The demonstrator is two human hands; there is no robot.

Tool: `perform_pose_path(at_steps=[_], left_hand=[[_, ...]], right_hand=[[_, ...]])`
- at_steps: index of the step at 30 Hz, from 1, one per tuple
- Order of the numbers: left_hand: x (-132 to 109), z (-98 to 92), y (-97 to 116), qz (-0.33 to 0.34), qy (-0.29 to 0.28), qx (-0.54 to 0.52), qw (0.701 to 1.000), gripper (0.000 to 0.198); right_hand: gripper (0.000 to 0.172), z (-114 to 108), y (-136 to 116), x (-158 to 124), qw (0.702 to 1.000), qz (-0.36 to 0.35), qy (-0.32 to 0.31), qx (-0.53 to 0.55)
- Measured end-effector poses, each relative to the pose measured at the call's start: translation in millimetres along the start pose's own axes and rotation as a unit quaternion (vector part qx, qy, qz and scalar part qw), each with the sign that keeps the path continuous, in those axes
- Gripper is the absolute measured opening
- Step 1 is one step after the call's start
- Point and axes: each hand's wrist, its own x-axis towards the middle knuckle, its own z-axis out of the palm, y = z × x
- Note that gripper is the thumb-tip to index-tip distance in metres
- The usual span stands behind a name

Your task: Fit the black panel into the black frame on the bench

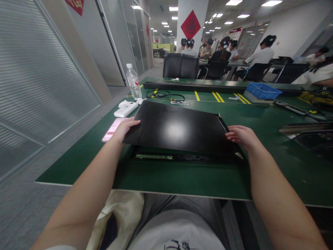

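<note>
A thin black panel [177, 129] with a glare spot at its middle is tilted above the green table, its left side raised. My left hand [126, 127] grips the panel's left edge, thumb on top. At the right end, my right hand [240, 135] has its fingers against the edge of a dark frame beside the panel; whether it also grips the panel is hard to tell. Beneath the near edge of the panel, a green circuit strip [154, 157] shows in the dark frame. White tape pieces are at the right corners.
On the green table [182, 180], a pink-screened phone [112, 130], a white device [126, 109] and a water bottle [133, 82] are at left. Black cables [166, 94] lie behind. Further right are a blue bin [263, 91], a dark handheld device [291, 107] and more panels [309, 133]. People sit beyond.
</note>
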Motion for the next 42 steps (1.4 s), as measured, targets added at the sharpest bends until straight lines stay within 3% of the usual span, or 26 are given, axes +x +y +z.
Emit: perform_pose_path(at_steps=[8, 12, 19, 32, 42], left_hand=[[8, -6.4, -6, 0.029, 0.008, -0.016, 0.999, 0.046], [13, -11.3, -9, 0.040, 0.010, -0.020, 0.999, 0.041], [1, 1.7, -2, 0.006, 0.017, -0.003, 1.000, 0.024], [-1, 15.3, -12, -0.014, -0.003, 0.038, 0.999, 0.022], [0, 18.8, -16, -0.013, -0.009, 0.046, 0.999, 0.023]], right_hand=[[0.012, -2, 0, 0, 1.000, -0.015, -0.005, 0.007], [0.019, -1, -1, -1, 0.999, -0.010, -0.005, 0.030], [0.013, -2, 1, 3, 1.000, -0.012, 0.008, 0.025], [0.011, -10, 11, 12, 0.996, -0.042, 0.068, -0.040], [0.010, -10, 13, 15, 0.995, -0.045, 0.074, -0.057]])
